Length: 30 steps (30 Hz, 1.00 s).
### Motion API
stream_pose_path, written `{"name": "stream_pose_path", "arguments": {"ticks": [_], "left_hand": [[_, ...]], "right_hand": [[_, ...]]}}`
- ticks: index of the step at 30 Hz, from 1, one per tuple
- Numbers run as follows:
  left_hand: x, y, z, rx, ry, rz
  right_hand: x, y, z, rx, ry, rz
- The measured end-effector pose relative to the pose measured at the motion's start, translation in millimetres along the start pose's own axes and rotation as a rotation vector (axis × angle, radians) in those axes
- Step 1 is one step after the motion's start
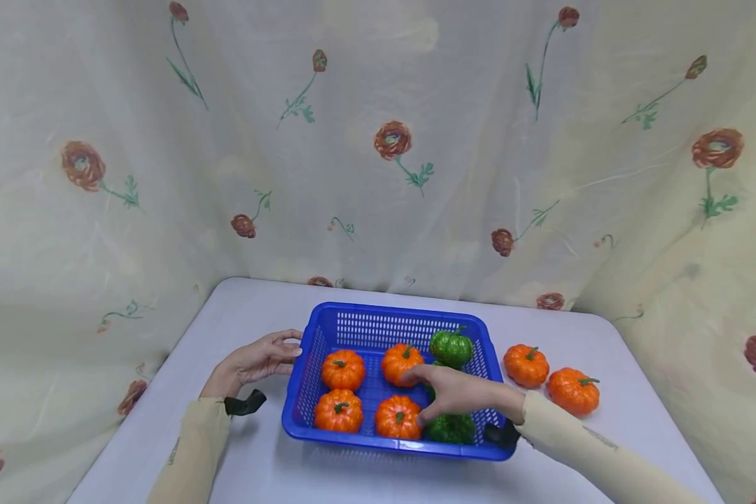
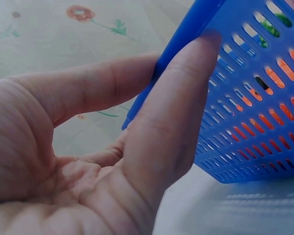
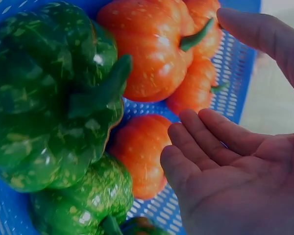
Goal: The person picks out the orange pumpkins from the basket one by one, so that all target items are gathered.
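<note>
My left hand (image 1: pixel 266 360) pinches the left rim of a blue plastic basket (image 1: pixel 387 442), thumb and fingers on either side of the edge. Over the basket's right half hovers my right hand (image 1: pixel 458 392), fingers spread apart and palm facing small pumpkins. Several orange pumpkins (image 1: pixel 343 369) sit in the left and middle of the basket. Green speckled pumpkins (image 1: pixel 451 348) fill its right side, some partly hidden under the right hand. In the right wrist view the fingertips are close to an orange pumpkin (image 3: pixel 139 156), and nothing lies in the palm.
Two more orange pumpkins, one farther back (image 1: pixel 526 365) and one nearer (image 1: pixel 573 392), stand on the white table (image 1: pixel 327 483) right of the basket. A flowered curtain (image 1: pixel 365 231) hangs behind the table and along its sides.
</note>
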State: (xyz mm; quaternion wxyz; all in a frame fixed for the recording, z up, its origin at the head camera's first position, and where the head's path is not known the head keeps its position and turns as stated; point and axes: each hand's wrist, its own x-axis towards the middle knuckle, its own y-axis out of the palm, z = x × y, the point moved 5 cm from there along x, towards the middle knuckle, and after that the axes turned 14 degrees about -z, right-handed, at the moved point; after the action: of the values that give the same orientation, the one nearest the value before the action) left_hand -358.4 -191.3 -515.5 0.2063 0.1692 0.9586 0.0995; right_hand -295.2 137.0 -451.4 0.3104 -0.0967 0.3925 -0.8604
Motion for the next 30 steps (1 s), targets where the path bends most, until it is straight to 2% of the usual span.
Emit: {"name": "stream_pose_path", "arguments": {"ticks": [9,22,26,30], "left_hand": [[-0.3,-0.2,-2.6,0.006,0.001,-0.006],[1.8,-0.2,0.0,0.015,0.0,-0.011],[3.5,-0.2,0.0,0.006,-0.002,0.015],[1.4,-0.7,-0.3,0.006,0.005,0.032]], "right_hand": [[14.0,16.1,1.0,-0.068,0.041,0.076],[20.6,31.6,-0.8,-0.125,0.089,0.148],[19.8,31.2,1.0,-0.16,0.066,0.139],[19.5,23.3,5.0,-0.134,0.079,0.101]]}}
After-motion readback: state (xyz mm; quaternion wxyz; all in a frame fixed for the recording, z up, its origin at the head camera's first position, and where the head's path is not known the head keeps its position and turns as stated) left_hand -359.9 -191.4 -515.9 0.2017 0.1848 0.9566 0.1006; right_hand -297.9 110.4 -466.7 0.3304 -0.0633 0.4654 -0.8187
